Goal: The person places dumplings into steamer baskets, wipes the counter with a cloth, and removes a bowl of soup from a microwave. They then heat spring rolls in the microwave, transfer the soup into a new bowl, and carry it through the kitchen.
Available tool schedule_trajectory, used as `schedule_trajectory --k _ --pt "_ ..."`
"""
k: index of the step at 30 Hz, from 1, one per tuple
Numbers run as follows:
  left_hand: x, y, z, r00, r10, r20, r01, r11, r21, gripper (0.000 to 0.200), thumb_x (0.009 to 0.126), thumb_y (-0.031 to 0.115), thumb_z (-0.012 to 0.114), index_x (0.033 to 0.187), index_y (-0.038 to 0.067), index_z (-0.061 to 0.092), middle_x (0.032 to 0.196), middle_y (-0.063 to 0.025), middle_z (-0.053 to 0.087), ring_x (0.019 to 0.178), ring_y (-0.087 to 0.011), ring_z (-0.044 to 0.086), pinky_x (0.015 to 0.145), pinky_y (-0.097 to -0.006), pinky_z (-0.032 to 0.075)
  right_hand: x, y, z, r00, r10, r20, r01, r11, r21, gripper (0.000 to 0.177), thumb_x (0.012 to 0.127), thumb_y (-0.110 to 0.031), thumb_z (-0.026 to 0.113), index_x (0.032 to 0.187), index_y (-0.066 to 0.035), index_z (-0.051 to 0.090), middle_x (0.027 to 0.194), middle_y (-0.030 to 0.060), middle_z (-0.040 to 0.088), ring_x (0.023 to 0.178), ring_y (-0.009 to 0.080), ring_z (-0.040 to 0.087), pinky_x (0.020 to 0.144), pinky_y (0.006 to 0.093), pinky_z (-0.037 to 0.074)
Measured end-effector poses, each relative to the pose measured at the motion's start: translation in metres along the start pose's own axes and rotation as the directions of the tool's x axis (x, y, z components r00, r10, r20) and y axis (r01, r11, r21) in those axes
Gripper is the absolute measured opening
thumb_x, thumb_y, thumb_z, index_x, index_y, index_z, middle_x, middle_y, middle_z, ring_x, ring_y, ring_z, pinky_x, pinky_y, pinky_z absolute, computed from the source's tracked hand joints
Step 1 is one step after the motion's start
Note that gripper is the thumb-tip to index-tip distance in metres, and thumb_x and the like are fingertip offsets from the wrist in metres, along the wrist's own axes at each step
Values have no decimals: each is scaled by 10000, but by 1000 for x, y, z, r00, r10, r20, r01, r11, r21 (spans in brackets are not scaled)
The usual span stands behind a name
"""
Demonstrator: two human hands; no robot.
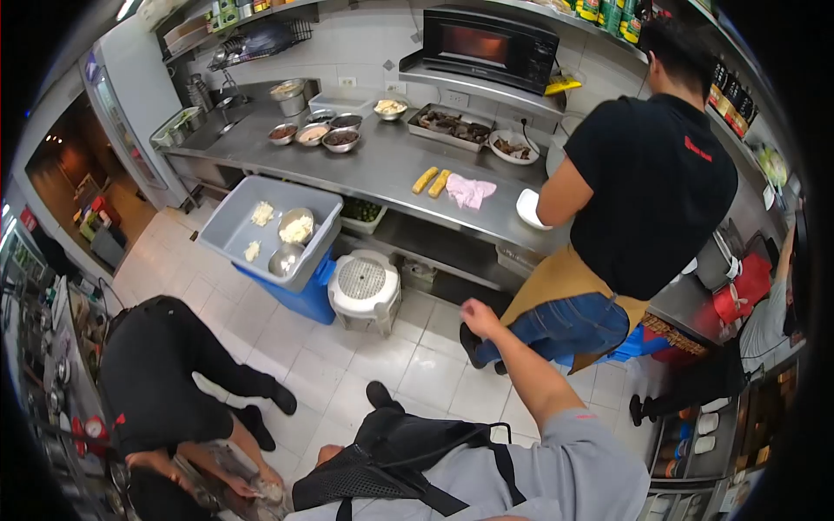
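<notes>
Tan apron on a co-worker is nearest the person's right hand, lying near it at about two o'clock; the fingers bend, but I cannot tell whether that hand is closed. Between seven and eight o'clock, the left hand shows only partly, its state unclear. Toward ten stands a white stool, with a grey tub atop a blue bin beyond. On the steel counter, a pink cloth lies at twelve, a white dish at one.
</notes>
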State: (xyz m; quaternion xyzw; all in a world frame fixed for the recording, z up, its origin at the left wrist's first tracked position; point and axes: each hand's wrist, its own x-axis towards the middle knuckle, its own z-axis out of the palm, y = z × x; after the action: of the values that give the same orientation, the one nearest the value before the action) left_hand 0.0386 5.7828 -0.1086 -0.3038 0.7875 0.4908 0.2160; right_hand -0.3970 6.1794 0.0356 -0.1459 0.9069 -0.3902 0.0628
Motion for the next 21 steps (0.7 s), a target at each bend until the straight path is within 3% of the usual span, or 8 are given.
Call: schedule_trajectory --k 5,8,10,13,15,16,18,21 --pt "79 14 -48 992 64 112 -76 991 114 326 873 322 595 1055 52 605 910 -106 650 768 -224 623 648 -372 504 166 -134 -74 940 -185 -286 203 979 34 299 817 -223 657 1019 -39 535 898 161 648 842 312 640 751 392 502" --pt "122 54 -91 981 110 161 -123 990 73 357 882 341 588 1104 61 589 967 -113 651 814 -232 626 680 -381 505 258 -164 -130 770 -263 -581 318 948 -7 271 799 -214 666 972 -50 538 859 152 641 815 294 638 723 386 499" --pt "151 87 -114 973 139 187 -143 990 8 380 887 354 584 1137 68 578 1005 -118 651 845 -237 628 701 -387 506 284 -202 -180 733 -132 -668 191 982 15 245 795 -221 660 921 -52 534 822 142 633 786 291 631 704 378 494" --pt "195 142 -141 967 139 212 -121 988 -96 403 893 367 579 1169 74 567 1043 -122 652 876 -242 631 722 -393 506 337 -207 -235 540 -99 -836 167 986 -9 224 788 -218 649 888 -53 534 783 128 622 755 296 621 686 393 487" --pt "209 210 -152 987 -70 146 124 907 -403 459 920 362 559 1287 98 476 1162 -120 610 947 -246 625 767 -389 496 377 -200 -272 383 -81 -920 122 992 -37 217 773 -215 654 885 -55 557 791 125 629 753 300 621 695 404 490" --pt "213 233 -153 986 -75 147 128 908 -398 459 920 362 559 1287 98 476 1162 -120 610 947 -246 625 767 -389 496 397 -193 -292 288 -76 -955 83 995 -55 218 761 -220 663 879 -59 577 797 120 635 752 297 621 706 405 494" --pt "225 280 -159 995 14 100 34 887 -461 427 948 308 526 1318 110 450 1145 -108 620 978 -233 622 802 -367 486 436 -169 -334 262 -52 -964 7 999 -52 205 767 -195 627 925 -79 566 935 188 604 930 360 573 833 434 447" --pt "236 342 -156 994 57 91 -4 864 -503 384 960 255 512 1310 107 459 1142 -105 623 989 -221 622 815 -348 484 471 -149 -384 147 -12 -989 -221 974 -45 258 768 -241 637 978 -102 578 1080 220 549 1026 383 509 901 477 403"
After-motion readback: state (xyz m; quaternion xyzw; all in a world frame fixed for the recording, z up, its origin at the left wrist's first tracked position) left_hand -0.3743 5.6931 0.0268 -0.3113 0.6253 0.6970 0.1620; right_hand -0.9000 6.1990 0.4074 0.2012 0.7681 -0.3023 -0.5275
